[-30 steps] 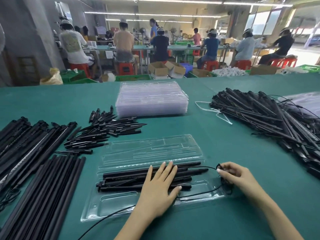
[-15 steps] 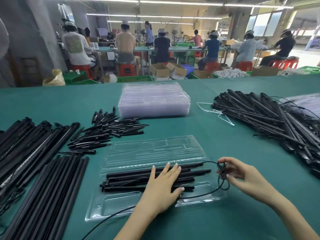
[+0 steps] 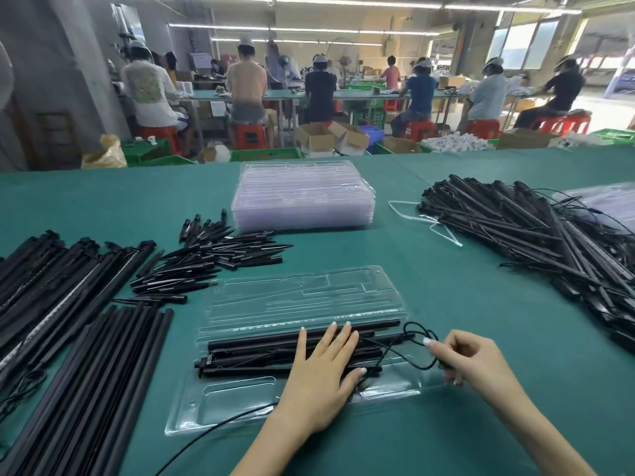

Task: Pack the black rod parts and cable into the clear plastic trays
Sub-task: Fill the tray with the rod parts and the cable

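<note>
An open clear plastic tray lies in front of me on the green table, its lid half folded back. Several black rods lie side by side in the tray's middle slots. My left hand rests flat on the rods with fingers spread. My right hand pinches a looped thin black cable at the tray's right end. The cable's other end trails off the tray's front edge toward me.
A stack of empty clear trays stands behind. Short pointed black parts lie in a heap at centre left. Long black rods fill the left side. A tangled pile of rods with cables occupies the right. People sit at benches beyond.
My right hand lifted the cable from the tray's right end and formed it into a loop, shifting slightly right. My left hand stayed pressed on the rods.
</note>
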`<state>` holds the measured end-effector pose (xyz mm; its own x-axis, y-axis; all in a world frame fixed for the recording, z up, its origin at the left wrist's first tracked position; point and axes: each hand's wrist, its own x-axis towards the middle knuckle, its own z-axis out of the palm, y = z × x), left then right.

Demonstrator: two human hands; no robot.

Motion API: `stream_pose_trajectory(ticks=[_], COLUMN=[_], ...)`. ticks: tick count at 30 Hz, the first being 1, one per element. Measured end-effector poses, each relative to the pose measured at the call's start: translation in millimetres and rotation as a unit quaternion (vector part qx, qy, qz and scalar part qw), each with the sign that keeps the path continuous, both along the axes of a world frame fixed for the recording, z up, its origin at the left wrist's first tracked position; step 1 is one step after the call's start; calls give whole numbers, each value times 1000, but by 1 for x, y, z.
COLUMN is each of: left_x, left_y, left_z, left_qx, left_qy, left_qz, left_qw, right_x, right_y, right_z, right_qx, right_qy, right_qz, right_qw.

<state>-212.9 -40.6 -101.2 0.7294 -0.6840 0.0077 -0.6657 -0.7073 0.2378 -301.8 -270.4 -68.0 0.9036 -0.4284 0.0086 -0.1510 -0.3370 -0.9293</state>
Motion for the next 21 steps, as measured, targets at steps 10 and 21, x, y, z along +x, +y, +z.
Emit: stream_pose_trajectory(ticks=[10,21], left_x=[-2,-7], left_y=[-3,-23], left_z=[2,3], left_qx=[5,9], left_qy=[6,1], left_qz=[23,44], left_qw=[1000,999], right_x=[2,-3], right_y=[35,20], right_z=[-10,-29], right_qx=[-414,-609], right_qy=[-90,-262], right_qz=[-87,54], right_qw=[902,747])
